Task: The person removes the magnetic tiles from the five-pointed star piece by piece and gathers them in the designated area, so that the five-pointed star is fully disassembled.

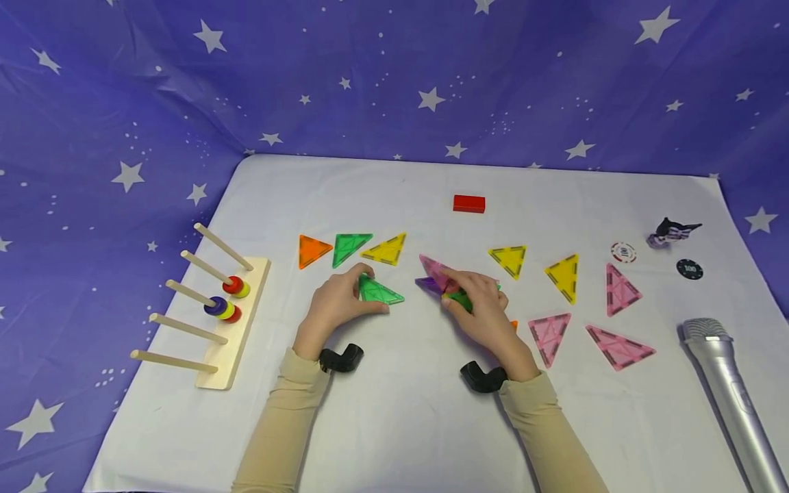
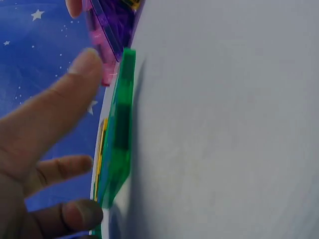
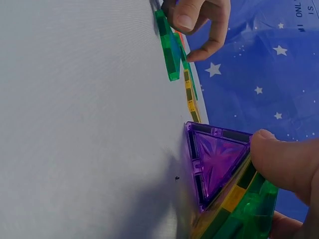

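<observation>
My left hand point(image 1: 335, 298) is spread over a green triangular magnetic tile point(image 1: 377, 291), thumb along its near side. In the left wrist view the thumb point(image 2: 75, 89) stands off its face, a fingertip close to one corner. My right hand point(image 1: 483, 311) grips a cluster of joined triangular tiles. Pink point(image 1: 431, 267), purple point(image 3: 215, 159), green point(image 3: 251, 209) and yellow point(image 3: 232, 201) pieces show in it; the palm hides part. An orange tile point(image 1: 313, 250), a second green tile point(image 1: 348, 248) and a yellow tile point(image 1: 387, 250) lie beyond the left hand.
Yellow tiles point(image 1: 563, 277) and pink tiles point(image 1: 619, 347) lie to the right, near poker chips point(image 1: 689, 269), a small dark figure point(image 1: 670, 233) and a silver microphone point(image 1: 727, 390). A wooden peg stand point(image 1: 237, 342) with colored rings is at left, a red block point(image 1: 469, 204) at the back.
</observation>
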### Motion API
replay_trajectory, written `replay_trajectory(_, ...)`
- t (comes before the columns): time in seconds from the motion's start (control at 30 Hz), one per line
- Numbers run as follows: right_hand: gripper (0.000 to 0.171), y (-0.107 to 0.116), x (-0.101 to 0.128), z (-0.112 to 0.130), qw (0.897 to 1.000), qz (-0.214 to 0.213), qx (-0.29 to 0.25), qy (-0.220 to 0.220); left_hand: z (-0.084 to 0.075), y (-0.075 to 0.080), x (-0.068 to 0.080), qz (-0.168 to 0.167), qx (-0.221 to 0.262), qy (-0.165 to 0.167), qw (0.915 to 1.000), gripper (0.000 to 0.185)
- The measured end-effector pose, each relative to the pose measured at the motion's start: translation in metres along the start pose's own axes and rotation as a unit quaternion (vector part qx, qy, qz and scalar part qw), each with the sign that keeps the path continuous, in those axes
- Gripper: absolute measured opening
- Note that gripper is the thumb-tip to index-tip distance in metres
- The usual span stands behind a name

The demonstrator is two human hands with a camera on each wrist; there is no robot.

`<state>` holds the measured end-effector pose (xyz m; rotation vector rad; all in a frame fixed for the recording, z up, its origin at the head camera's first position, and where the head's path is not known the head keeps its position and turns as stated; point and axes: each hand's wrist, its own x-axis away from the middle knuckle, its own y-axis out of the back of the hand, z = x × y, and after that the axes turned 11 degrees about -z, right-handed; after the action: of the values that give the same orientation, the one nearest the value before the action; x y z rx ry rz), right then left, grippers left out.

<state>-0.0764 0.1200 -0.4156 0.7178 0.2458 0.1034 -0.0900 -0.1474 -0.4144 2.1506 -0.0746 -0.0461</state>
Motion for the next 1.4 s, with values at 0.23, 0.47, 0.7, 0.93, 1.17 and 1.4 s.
replay_trajectory(0.23,0.051,0.0,-0.001,0.0,1.0,0.0,-0.002,0.0,-0.015,0.003,-0.005,-0.005,0.047,-0.021,0.9987,0.061)
replay_trajectory(0.47,0.052,-0.001,0.0,-0.001,1.0,0.0,0.004,-0.004,-0.048,-0.012,-0.021,0.008,0.092,-0.096,0.9911,0.048)
replay_trajectory(0.7,0.049,-0.001,0.0,-0.001,1.0,-0.001,0.001,-0.006,-0.067,-0.033,-0.034,0.013,0.084,-0.111,0.9901,0.043)
replay_trajectory(0.93,0.05,0.0,0.0,-0.001,1.0,-0.006,-0.003,-0.012,-0.069,-0.045,-0.036,0.012,0.109,-0.091,0.9898,0.038)
replay_trajectory(1.17,0.058,0.001,-0.001,0.001,0.999,-0.008,-0.002,-0.032,-0.074,-0.049,-0.039,-0.016,0.087,-0.078,0.993,0.037)
replay_trajectory(1.4,0.06,0.001,-0.003,-0.001,0.999,-0.013,-0.017,-0.027,-0.075,-0.049,-0.038,-0.034,0.083,-0.076,0.9931,0.044)
